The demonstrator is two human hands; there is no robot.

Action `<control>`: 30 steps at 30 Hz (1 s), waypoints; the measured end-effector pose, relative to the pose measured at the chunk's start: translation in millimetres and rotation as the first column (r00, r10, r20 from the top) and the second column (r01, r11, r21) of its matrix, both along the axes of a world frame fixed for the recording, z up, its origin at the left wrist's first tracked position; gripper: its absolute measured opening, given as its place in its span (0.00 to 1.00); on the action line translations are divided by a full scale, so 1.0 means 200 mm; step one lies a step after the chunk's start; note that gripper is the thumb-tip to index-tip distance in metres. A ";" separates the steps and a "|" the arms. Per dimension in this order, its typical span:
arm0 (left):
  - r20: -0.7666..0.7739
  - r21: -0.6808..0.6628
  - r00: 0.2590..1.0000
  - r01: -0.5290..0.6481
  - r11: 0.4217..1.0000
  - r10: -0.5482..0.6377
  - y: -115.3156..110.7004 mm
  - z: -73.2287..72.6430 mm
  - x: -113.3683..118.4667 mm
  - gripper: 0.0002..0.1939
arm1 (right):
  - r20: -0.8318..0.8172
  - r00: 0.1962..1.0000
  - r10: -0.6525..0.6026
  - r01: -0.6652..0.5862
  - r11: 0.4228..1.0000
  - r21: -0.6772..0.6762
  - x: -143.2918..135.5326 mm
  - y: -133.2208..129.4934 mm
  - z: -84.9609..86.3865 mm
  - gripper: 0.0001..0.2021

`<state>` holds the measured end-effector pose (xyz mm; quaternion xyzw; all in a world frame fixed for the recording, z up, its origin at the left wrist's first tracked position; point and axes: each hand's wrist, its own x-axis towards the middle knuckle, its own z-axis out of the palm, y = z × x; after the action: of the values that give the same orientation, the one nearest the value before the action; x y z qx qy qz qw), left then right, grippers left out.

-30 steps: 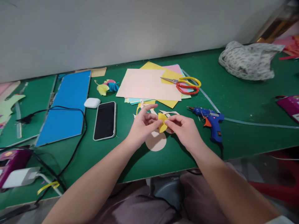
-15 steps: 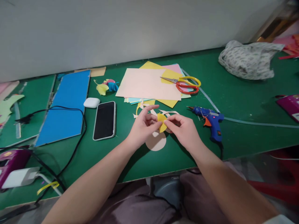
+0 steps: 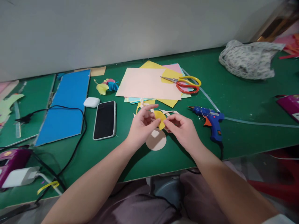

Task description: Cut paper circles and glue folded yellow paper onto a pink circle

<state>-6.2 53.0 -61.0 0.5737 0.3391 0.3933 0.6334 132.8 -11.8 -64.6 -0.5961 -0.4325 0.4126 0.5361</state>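
Observation:
A small curved piece of yellow paper is pinched between both hands above the green table. My left hand grips its left side between thumb and fingers, with the index finger stretched out past it. My right hand holds the right edge between thumb and forefinger. Under the hands lies a pale pink paper circle, its upper part hidden. Curled paper offcuts lie just behind the fingers.
Behind the hands, scissors rest on stacked coloured paper. A blue glue gun lies to the right, a phone and white earbud case to the left. Paper petals, a blue board and black cable are farther left.
The yellow paper has turned between my fingers, its top tipping to the left and showing more of its face. Both hands stay in nearly the same place.

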 end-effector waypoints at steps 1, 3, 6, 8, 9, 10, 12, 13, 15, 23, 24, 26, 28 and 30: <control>-0.024 0.029 1.000 0.006 1.000 -0.005 0.00 0.00 0.00 0.23 | 0.019 1.000 -0.012 0.012 1.000 0.003 0.00 0.00 0.00 0.06; -0.091 0.085 0.996 0.020 0.996 -0.012 -0.01 0.00 0.00 0.21 | 0.079 0.996 -0.040 0.039 0.999 0.013 0.00 -0.01 0.01 0.05; -0.195 0.179 0.981 0.044 0.983 -0.008 -0.01 0.00 0.00 0.17 | 0.228 0.969 -0.095 0.083 0.995 0.064 -0.01 -0.01 0.02 0.04; -0.238 0.248 0.971 0.047 0.968 0.014 -0.02 0.00 0.00 0.13 | 0.330 0.935 -0.127 0.092 0.989 0.118 -0.02 -0.01 0.02 0.04; -0.253 0.277 0.967 0.048 0.960 0.025 -0.02 0.00 0.00 0.12 | 0.373 0.917 -0.141 0.093 0.985 0.144 -0.02 -0.01 0.02 0.04; -0.261 0.297 0.965 0.049 0.954 0.032 -0.02 0.00 0.00 0.11 | 0.407 0.900 -0.154 0.094 0.982 0.164 -0.03 -0.01 0.02 0.05; -0.274 0.324 0.961 0.050 0.945 0.043 -0.03 0.00 0.00 0.09 | 0.459 0.870 -0.176 0.097 0.977 0.191 -0.03 -0.02 0.01 0.05; -0.286 0.339 0.957 0.048 0.940 0.055 -0.03 0.00 0.00 0.08 | 0.478 0.859 -0.185 0.099 0.975 0.201 -0.03 -0.02 0.01 0.05; -0.314 0.394 0.943 0.027 0.919 0.107 -0.04 0.00 0.00 0.09 | 0.497 0.845 -0.195 0.099 0.972 0.212 -0.02 -0.02 0.00 0.05; -0.243 0.620 0.923 -0.088 0.779 0.297 -0.06 0.00 0.00 0.11 | 0.446 0.878 -0.173 0.118 0.982 0.149 -0.02 -0.02 0.02 0.05; -0.241 0.641 0.923 -0.080 0.763 0.299 -0.06 0.00 0.00 0.12 | 0.429 0.887 -0.170 0.121 0.983 0.139 -0.02 -0.02 0.03 0.05; -0.254 0.706 0.919 -0.037 0.707 0.302 -0.06 0.01 -0.01 0.13 | 0.387 0.908 -0.162 0.123 0.985 0.124 -0.02 -0.02 0.03 0.05; -0.268 0.775 0.913 0.015 0.632 0.306 -0.06 0.01 -0.01 0.11 | 0.332 0.931 -0.152 0.122 0.986 0.110 -0.01 -0.02 0.03 0.05; -0.262 0.826 0.912 0.043 0.562 0.316 -0.05 0.00 -0.02 0.09 | 0.272 0.952 -0.137 0.118 0.989 0.086 -0.01 -0.02 0.03 0.05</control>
<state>-9.5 42.6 -60.4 0.8365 0.2793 0.4339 0.1842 131.6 -15.3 -58.7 -0.6561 -0.4777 0.2744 0.5158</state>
